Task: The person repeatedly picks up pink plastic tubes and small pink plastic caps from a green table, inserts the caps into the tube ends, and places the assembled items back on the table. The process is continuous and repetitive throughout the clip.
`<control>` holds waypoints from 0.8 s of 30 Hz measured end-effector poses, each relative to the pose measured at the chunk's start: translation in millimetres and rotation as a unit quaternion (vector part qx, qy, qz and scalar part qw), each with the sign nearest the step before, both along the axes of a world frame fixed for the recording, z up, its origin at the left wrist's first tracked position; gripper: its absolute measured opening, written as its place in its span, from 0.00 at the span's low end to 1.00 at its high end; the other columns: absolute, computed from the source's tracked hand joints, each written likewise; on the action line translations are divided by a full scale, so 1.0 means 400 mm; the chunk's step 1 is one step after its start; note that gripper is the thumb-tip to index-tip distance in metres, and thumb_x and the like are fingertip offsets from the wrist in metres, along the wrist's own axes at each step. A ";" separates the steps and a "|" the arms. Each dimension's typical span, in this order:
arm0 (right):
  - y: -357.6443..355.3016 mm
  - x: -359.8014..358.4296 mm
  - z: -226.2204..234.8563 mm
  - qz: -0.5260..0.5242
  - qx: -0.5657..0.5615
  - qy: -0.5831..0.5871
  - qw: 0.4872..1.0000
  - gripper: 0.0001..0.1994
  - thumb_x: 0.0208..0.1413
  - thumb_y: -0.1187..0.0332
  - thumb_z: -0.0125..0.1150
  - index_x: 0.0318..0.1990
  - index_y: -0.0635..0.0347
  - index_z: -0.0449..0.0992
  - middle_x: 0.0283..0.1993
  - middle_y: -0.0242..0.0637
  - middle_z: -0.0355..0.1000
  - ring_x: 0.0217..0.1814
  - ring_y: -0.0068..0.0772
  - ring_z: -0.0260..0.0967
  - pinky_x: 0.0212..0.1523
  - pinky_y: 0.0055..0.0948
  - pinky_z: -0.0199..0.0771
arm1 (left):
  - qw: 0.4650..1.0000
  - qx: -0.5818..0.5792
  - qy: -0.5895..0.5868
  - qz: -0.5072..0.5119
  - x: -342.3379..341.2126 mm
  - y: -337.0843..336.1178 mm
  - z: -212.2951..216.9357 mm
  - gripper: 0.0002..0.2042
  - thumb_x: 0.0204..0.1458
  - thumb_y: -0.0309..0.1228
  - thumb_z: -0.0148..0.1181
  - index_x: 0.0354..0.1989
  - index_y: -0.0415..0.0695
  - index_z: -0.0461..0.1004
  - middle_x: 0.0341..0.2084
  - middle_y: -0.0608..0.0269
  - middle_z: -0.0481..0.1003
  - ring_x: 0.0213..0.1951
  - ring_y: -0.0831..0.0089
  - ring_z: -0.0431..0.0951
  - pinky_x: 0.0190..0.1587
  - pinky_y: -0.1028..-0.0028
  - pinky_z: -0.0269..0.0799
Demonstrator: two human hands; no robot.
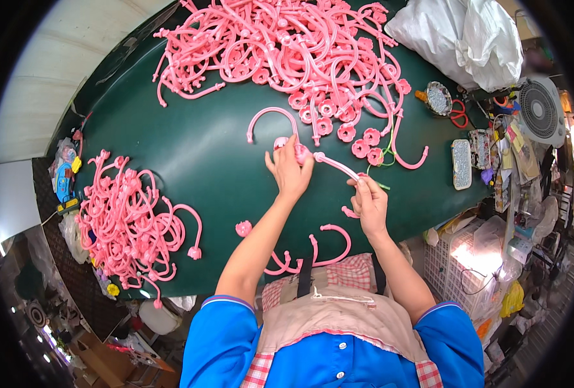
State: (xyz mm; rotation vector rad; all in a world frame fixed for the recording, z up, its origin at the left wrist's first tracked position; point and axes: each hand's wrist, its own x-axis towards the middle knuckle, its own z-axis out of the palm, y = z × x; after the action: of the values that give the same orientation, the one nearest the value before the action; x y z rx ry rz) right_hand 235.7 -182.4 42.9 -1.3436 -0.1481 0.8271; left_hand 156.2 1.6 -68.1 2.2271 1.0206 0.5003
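Observation:
My left hand [289, 174] is in the middle of the green table, thumb and forefinger closed around a pink flower-shaped piece [302, 152]. Another pink flower piece [280, 143] shows just beyond its fingers. A pink curved tube [338, 166] runs from beside that hand to my right hand [368, 204], which pinches its right end. A thin green strip [382, 185] sticks out past the right fingertips. Beyond the left hand lies a loose pink hooked tube [270, 111]. Several more pink tubes [338, 239] rest at the table's near edge, against my apron.
A large heap of pink tubes with flower ends [280, 45] covers the far side of the green table [216, 139]. A smaller heap [128, 226] lies left. To the right are red-handled scissors [459, 114], a metal bowl [438, 98], a white bag [461, 39] and a fan [540, 110].

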 end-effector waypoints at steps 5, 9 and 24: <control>0.014 -0.076 0.058 0.043 0.019 0.020 0.999 0.14 0.73 0.64 0.52 0.43 0.67 0.78 0.19 0.16 0.53 0.16 0.07 0.44 0.17 0.18 0.41 | 0.682 -0.650 -0.306 0.136 -0.062 0.007 0.075 0.19 0.67 0.42 0.47 0.57 0.44 0.74 0.26 0.70 0.68 0.23 0.81 0.64 0.25 0.77 0.57; 0.029 -0.120 0.040 0.033 -0.025 -0.059 0.997 0.14 0.73 0.63 0.52 0.41 0.65 0.77 0.19 0.17 0.56 0.18 0.08 0.49 0.19 0.17 0.48 | 0.587 -0.714 -0.359 0.131 -0.104 -0.023 0.110 0.19 0.65 0.43 0.48 0.53 0.42 0.71 0.23 0.66 0.67 0.23 0.74 0.62 0.30 0.72 0.60; 0.007 -0.335 -0.019 0.028 0.073 0.077 0.994 0.17 0.76 0.60 0.44 0.40 0.67 0.68 0.21 0.23 0.55 0.20 0.14 0.48 0.23 0.20 0.53 | 0.548 -0.741 -0.386 0.039 -0.167 -0.004 0.074 0.17 0.62 0.43 0.49 0.47 0.43 0.75 0.20 0.63 0.62 0.22 0.73 0.57 0.26 0.73 0.54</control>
State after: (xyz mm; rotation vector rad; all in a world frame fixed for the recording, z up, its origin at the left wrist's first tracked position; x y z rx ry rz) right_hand 101.8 -179.8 35.5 -1.1387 -0.1226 0.9461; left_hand 89.2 -0.2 -38.6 0.2895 0.5392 0.3166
